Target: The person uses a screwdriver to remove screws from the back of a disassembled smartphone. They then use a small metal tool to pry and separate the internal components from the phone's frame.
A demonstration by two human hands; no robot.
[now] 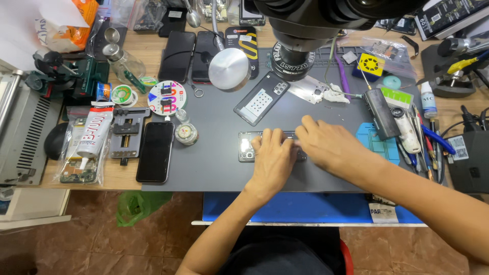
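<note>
My left hand (271, 160) lies flat on a dark opened phone (246, 147) that rests on the grey work mat (214, 153), fingers pressing down on its middle. From the right, my right hand (320, 144) comes in and presses its fingers on the phone's right end, partly over my left fingertips. Most of the phone is hidden under both hands; only its left end with the camera area shows. Farther back on the mat lies a second phone shell (262, 98), tilted, with a white patch inside.
A microscope head (305, 30) hangs over the mat's far edge. Black phones (155, 152) (177, 55) lie to the left. A glue tube (94, 130), a phone clamp (125, 136) and a round tin (228, 70) stand left; tweezers and tools (423, 137) crowd the right.
</note>
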